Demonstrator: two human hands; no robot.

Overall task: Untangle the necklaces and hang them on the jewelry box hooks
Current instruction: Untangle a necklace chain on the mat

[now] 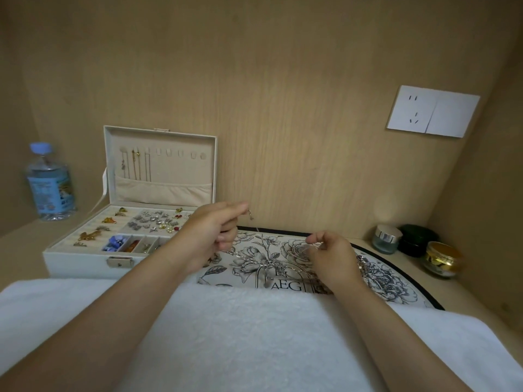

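Note:
The white jewelry box [85, 260] stands open at the left, its lid [161, 165] upright against the wall. A row of hooks [169, 152] runs across the lid; three necklaces [135, 165] hang from the leftmost hooks. My left hand [212, 236] pinches the clasp end of a thin silver chain [250, 216] above the box's right edge. My right hand [331, 256] pinches another part of the silver necklaces over the floral tray [396, 281]. A tangle of silver necklaces [254, 258] lies on the tray between my hands.
A water bottle [51, 182] stands left of the box. Three small jars [416, 247] sit at the right by the wall. A white towel [240, 335] covers the front. The box's lower tray holds several earrings and charms [152, 222]. A wall socket [433, 114] is above right.

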